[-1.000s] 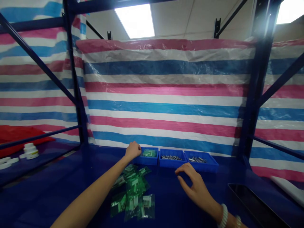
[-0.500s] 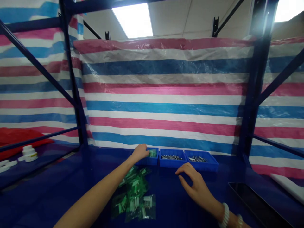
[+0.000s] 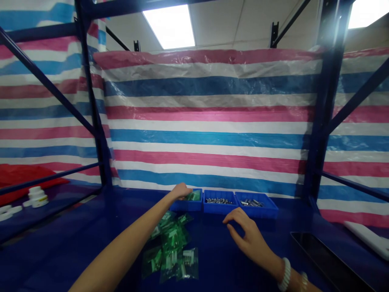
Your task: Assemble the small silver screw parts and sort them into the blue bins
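My left hand (image 3: 180,191) is at the left blue bin (image 3: 194,206), its fingers together beside the green plastic bags (image 3: 194,195) inside; what the fingertips hold, if anything, is hidden. My right hand (image 3: 246,233) hovers over the table in front of the bins, thumb and index finger apart, with nothing between them. The middle bin (image 3: 219,208) holds many small metal parts (image 3: 217,200). Larger metal pieces (image 3: 252,203) lie in the right bin (image 3: 263,211). Below my left forearm, several filled green bags (image 3: 173,239) lie in a pile on the blue table (image 3: 212,259).
A black phone-like slab (image 3: 328,259) lies at the right, near a white object (image 3: 367,239). White bottles (image 3: 38,197) and round lids (image 3: 10,211) stand at the far left beside red cloth (image 3: 27,178). Blue metal posts (image 3: 323,121) frame the table.
My left hand has shifted slightly left and down at the left bin, showing more of the green bags inside. My right hand has barely moved.
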### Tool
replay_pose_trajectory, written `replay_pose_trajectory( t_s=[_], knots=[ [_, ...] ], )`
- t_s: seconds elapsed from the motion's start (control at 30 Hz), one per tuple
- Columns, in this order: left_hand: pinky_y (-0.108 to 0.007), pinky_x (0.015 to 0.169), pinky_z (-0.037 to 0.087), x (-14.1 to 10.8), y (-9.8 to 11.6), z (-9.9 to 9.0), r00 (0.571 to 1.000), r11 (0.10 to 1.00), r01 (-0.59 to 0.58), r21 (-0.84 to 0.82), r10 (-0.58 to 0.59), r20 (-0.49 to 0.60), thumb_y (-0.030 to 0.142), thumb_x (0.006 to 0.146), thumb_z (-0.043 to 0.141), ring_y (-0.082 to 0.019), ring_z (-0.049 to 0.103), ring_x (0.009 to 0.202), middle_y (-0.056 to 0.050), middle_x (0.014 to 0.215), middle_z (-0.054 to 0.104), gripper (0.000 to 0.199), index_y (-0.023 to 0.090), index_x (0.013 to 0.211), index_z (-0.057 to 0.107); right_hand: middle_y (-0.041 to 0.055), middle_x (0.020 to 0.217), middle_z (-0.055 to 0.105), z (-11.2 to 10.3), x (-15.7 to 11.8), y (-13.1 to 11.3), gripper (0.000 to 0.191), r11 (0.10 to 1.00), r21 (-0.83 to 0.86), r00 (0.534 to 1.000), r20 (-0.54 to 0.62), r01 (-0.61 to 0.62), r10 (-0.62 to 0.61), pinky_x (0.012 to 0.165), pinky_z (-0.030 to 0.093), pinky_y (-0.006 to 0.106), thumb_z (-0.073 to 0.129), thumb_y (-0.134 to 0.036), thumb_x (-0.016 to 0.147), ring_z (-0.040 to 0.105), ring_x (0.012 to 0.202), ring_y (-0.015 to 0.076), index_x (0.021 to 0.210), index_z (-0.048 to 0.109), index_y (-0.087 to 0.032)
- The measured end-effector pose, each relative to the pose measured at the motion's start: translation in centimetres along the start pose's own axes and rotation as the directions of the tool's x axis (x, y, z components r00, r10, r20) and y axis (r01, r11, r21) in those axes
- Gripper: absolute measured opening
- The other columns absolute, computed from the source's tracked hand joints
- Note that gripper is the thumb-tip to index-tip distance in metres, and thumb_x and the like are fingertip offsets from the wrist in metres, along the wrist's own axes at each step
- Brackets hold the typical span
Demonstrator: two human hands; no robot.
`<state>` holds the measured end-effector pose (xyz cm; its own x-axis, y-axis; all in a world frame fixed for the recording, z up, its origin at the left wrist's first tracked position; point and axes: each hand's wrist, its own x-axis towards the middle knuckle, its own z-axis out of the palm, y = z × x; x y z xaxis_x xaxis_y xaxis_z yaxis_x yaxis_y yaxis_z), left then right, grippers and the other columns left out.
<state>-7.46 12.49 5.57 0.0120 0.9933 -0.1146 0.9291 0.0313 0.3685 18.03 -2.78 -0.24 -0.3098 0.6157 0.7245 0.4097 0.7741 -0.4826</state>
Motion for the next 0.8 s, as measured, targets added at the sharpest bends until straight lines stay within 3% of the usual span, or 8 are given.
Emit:
replay_pose_trajectory(
  t_s=[0.5,0.8],
  knots=[
    [-0.040,0.079,0.053,-0.3,0.9,0.5,0.998,0.994,-0.043,0.097,0.048,-0.049,0.033,0.090,0.055,-0.022,0.061,0.094,-0.007,0.111,0.060,0.030,0.014,0.113,0.057,0.0050,0.087,0.059,0.0,0.1,-0.3,0.015,1.000,0.007,0.999,0.026,-0.027,0.027,0.076,0.045,0.035,0.046,-0.012,0.086,0.056,0.086,0.0209,0.089,0.058,-0.020],
    [-0.042,0.082,0.052,-0.1,1.1,1.2,0.978,0.972,-0.020,0.234,0.068,-0.199,0.030,0.090,0.055,-0.022,0.060,0.098,-0.009,0.116,0.058,0.030,0.015,0.117,0.054,0.0052,0.086,0.061,0.0,0.0,-0.4,0.015,1.000,0.000,0.999,0.038,-0.023,0.023,0.075,0.047,0.035,0.046,-0.013,0.086,0.057,0.085,0.0210,0.089,0.059,-0.020]
  ],
)
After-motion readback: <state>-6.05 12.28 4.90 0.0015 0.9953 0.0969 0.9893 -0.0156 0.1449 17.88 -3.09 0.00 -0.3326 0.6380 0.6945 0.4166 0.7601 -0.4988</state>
